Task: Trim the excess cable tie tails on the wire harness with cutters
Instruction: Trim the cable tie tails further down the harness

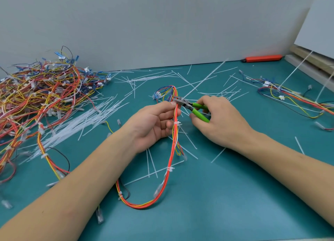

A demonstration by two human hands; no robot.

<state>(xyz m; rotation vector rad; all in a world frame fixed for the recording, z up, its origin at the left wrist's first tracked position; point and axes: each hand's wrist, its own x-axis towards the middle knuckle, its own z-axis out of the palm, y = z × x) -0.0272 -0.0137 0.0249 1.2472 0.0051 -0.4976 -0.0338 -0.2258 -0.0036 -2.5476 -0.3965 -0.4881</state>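
Mid-table, one left hand (153,125) grips one harness (173,141); one right hand (216,117) grips one cutters (188,105).

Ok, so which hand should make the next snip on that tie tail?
The right hand: it grips the green-handled cutters, head at the harness top. The left hand holds the wires.

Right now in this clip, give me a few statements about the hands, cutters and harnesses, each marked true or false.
1. The right hand grips the green-handled cutters. True.
2. The left hand rests flat on the mat. False: it holds the wire harness up.
3. The cutter head is at the harness near the left fingertips. True.
4. The big pile of harnesses lies on the person's right. False: it is on the left.
5. The orange tool lies beside the left forearm. False: it lies by the far wall.
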